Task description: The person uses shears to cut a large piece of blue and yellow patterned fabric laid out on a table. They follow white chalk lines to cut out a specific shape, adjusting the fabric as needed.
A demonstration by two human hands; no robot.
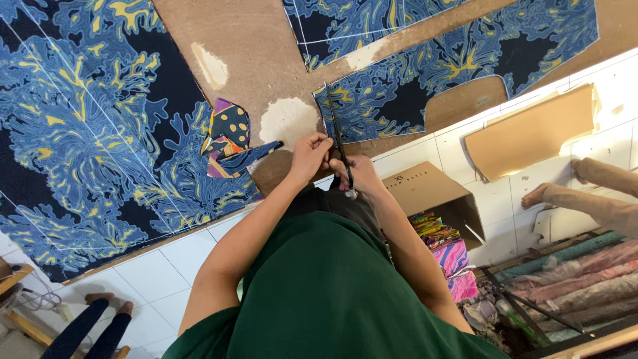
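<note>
My right hand (362, 178) grips the handles of black scissors (337, 136), whose blades point away from me along the edge of a blue and yellow patterned fabric piece (425, 80). My left hand (310, 154) pinches that fabric's corner right beside the blades. Both hands sit close together at the near edge of the brown board (252, 46). A large sheet of the same patterned fabric (86, 133) covers the board's left side.
Small purple and dotted fabric scraps (229, 136) lie left of my hands. An open cardboard box (425, 189) of colourful cloth stands on the white tiled floor (159, 266). Brown paper (531, 133), fabric rolls (578, 279), another person's feet (585, 183) and someone's legs (93, 326) are nearby.
</note>
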